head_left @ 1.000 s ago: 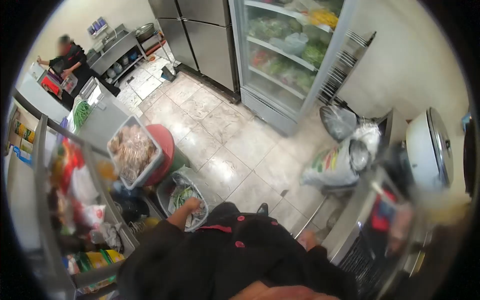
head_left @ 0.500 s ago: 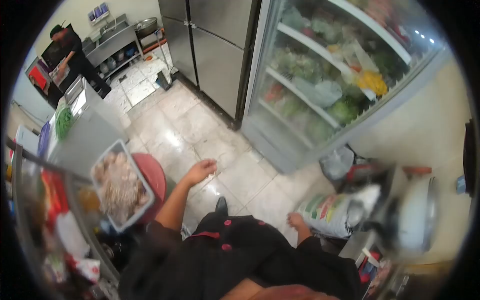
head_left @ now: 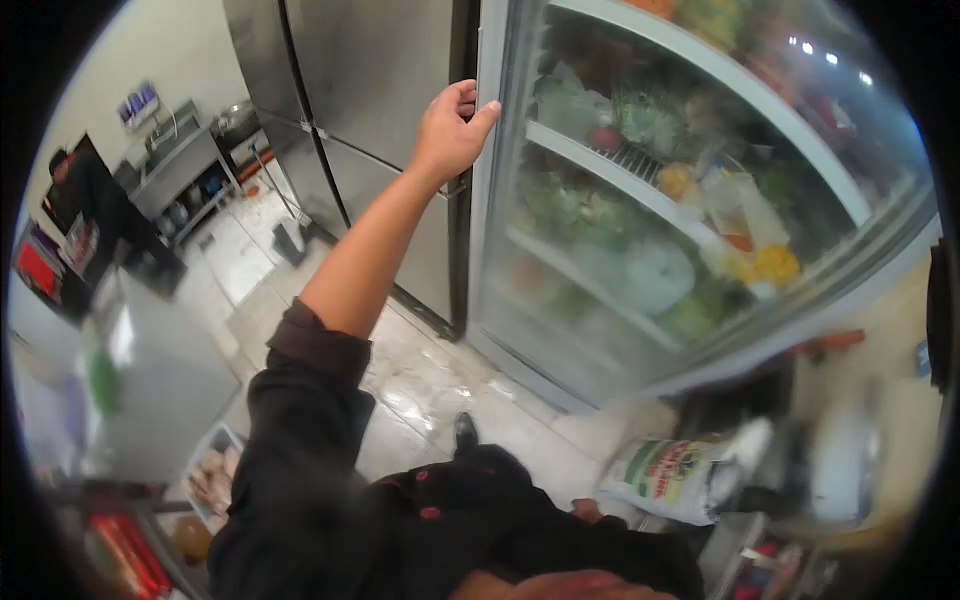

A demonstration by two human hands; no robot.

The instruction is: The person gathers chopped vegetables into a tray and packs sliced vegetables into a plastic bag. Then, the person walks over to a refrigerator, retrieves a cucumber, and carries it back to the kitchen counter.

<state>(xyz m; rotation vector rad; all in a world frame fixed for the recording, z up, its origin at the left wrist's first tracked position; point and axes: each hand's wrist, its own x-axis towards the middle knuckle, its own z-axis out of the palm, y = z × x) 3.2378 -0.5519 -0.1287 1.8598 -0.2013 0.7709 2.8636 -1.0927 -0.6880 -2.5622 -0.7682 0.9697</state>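
Note:
My left hand [head_left: 455,137] is raised to the left edge of a glass refrigerator door [head_left: 487,200]. Its fingers curl at the gap beside the steel refrigerator, and the thumb lies against the door's frame. Behind the fogged glass, shelves hold leafy vegetables, plastic bags and a yellow item [head_left: 775,265]. My right hand [head_left: 587,511] hangs low by my body, near a printed white sack [head_left: 665,478]; its fingers are mostly hidden.
A steel refrigerator [head_left: 385,90] stands left of the glass one. A tub of pale food pieces [head_left: 212,478] sits at lower left beside a metal counter [head_left: 185,375]. Farther back, a person in dark clothes [head_left: 115,215] works near a sink [head_left: 165,140]. The tiled floor looks wet.
My left hand has risen from over the floor to the glass door's edge. The view has shifted, so my arm covers part of the tub. My right hand stays low.

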